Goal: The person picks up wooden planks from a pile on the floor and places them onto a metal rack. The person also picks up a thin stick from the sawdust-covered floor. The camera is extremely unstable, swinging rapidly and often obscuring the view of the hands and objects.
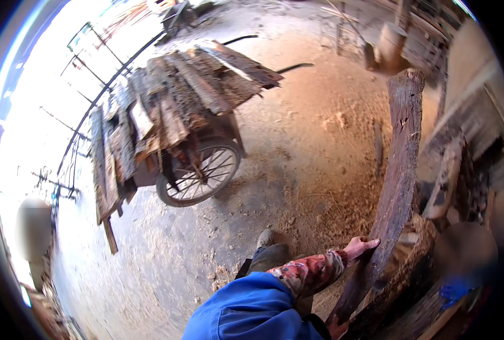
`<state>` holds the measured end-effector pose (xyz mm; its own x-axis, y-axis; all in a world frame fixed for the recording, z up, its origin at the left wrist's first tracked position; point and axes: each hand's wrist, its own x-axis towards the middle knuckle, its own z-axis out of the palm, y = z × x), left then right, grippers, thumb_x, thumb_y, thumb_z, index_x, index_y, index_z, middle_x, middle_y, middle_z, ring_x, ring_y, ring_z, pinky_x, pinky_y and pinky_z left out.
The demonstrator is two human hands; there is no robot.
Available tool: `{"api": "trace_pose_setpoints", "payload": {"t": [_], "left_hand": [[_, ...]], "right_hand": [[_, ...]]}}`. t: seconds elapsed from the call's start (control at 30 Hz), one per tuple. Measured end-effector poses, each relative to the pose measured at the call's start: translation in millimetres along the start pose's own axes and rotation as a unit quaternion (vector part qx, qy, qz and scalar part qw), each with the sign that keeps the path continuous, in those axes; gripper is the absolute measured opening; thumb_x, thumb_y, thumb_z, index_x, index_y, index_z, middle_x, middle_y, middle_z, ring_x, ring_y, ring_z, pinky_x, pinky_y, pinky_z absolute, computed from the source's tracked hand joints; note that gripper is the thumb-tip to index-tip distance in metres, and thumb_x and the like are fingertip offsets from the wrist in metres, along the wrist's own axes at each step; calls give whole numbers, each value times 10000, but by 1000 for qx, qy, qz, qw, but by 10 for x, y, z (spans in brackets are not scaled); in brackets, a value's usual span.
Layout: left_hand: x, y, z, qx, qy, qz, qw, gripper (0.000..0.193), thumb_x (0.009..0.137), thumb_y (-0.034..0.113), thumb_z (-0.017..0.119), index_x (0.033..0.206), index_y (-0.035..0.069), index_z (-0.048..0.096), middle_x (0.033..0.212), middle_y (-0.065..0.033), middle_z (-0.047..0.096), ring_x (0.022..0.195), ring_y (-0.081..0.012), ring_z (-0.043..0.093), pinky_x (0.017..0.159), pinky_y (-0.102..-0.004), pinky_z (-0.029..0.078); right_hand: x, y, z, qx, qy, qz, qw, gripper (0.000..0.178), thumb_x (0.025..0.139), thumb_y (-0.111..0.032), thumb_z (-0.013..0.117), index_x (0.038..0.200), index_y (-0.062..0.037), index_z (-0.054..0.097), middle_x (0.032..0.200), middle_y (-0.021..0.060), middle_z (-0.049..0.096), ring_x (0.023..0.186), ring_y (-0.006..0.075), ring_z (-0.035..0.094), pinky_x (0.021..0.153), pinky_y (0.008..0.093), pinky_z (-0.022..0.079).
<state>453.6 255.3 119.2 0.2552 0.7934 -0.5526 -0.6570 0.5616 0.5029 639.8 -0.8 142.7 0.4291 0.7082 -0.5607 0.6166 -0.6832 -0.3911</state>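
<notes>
At the far left, a cart on a spoked wheel stands loaded with rough, weathered planks, stacked slanting across its bed and overhanging at both ends; its 2 dark handles point toward the far right.

In the near middle, the person's foot is planted on the ground, with a blue garment and a patterned sleeve below it.

To the right, the one hand that shows clearly lies on the left edge of a long, dark, heavy beam, fingers spread flat against the wood rather than wrapped round it. Which hand this is I cannot tell for certain, though the sleeve reaches out as if it were the left. Part of another hand seems to show at the beam's near foot, at the lower edge; its grip cannot be made out.

The beam stands near, leaning up and away. The step looks like steadying or shifting it, so the next move probably calls for a firmer hold with both hands, since it looks heavy.

The ground is packed earth strewn with sawdust and chips. At the far right, more timber and a workshop wall crowd in.
</notes>
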Motion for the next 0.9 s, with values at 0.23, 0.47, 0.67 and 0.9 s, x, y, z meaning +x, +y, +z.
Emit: {"api": "trace_pose_setpoints", "payload": {"t": [0.23,0.47,0.67,0.9], "left_hand": [[-1034,1044,-594,-67,-50,127,988,487,783,229,714,1133,-46,515,1033,-56,596,949,-145,559,860,-307,423],[-2093,1371,-1615,-141,46,192,970,370,813,199,683,1075,-24,549,982,-47,606,876,-128,574,789,-285,455],[-2999,1622,-2524,-169,113,218,955,384,822,219,676,1089,-19,537,987,-46,604,853,-127,574,753,-273,464],[-3868,1985,-3133,-198,166,314,914,387,836,210,657,1120,-18,528,999,-46,605,867,-124,570,765,-280,465]], "right_hand": [[86,-589,111,-111,-73,-202,970,708,761,-404,688,1268,18,429,1214,179,524,1105,266,491,944,369,378],[-426,-1231,558,-97,-68,-307,944,548,721,-296,688,1142,3,503,1039,172,583,965,295,552,843,389,423],[-1128,-1763,1074,-117,-93,-352,924,417,686,-204,688,1034,-10,566,888,166,633,845,319,605,757,406,462],[-1387,-2320,1625,-115,-188,-450,865,383,686,-208,695,1010,-23,604,833,148,660,789,273,642,697,376,488]]}}
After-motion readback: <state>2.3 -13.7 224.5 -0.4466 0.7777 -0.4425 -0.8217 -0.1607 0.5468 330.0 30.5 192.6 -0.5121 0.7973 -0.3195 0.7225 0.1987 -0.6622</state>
